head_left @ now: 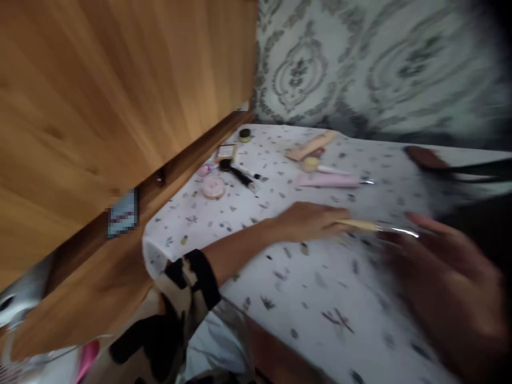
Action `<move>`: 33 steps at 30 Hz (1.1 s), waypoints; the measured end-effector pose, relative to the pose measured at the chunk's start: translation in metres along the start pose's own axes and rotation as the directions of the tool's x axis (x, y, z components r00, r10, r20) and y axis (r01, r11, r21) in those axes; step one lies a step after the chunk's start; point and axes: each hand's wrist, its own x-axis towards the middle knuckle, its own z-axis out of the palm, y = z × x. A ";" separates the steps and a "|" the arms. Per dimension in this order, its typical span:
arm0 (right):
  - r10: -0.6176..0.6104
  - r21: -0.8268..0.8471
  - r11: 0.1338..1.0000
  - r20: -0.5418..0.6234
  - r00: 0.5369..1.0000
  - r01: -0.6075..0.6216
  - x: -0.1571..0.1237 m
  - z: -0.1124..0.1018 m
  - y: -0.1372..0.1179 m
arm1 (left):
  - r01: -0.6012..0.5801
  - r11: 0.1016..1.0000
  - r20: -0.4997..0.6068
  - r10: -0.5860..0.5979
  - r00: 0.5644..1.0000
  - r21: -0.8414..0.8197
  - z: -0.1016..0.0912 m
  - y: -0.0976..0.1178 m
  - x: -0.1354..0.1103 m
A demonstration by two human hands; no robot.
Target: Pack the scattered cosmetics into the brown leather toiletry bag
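My left hand (310,221) reaches over the patterned white cloth with its fingers closed on a slim cream-coloured tube (360,224), which has a shiny end pointing right. Blurred by motion, my right hand (452,282) is at that shiny end, thumb above and fingers below. Whether it grips the end cannot be made out. Just beyond the hands lies a pink tube (328,180) with a silvery cap. Behind that are a white-handled item with a round yellowish head (311,163) and a long beige box (314,145).
Farther left on the cloth (192,234) are a black makeup brush (242,176), a round pink compact (214,188), a small box (226,152) and a dark-lidded jar (245,135). A wooden panel (120,90) rises at left, patterned wall behind. A dark strapped object (428,157) lies right.
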 end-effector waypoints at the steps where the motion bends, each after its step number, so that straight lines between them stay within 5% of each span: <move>1: 0.051 -0.003 0.999 0.008 0.999 -0.051 -0.001 0.000 -0.002 | -0.007 1.000 -0.012 0.007 1.000 0.021 0.000 0.001 0.000; 11: 0.016 -0.116 0.993 0.058 0.998 -0.009 0.001 -0.007 0.002 | -0.125 0.991 -0.167 0.131 0.977 0.043 0.008 -0.002 -0.001; 23: -0.084 0.079 0.994 0.157 0.984 0.072 0.000 -0.012 -0.001 | -0.057 0.998 -0.145 0.057 0.988 0.008 0.008 0.000 0.000; 33: -0.040 -0.085 0.995 0.065 0.997 0.046 0.007 -0.012 0.003 | -0.063 0.998 -0.159 0.065 0.985 0.016 0.006 0.002 0.001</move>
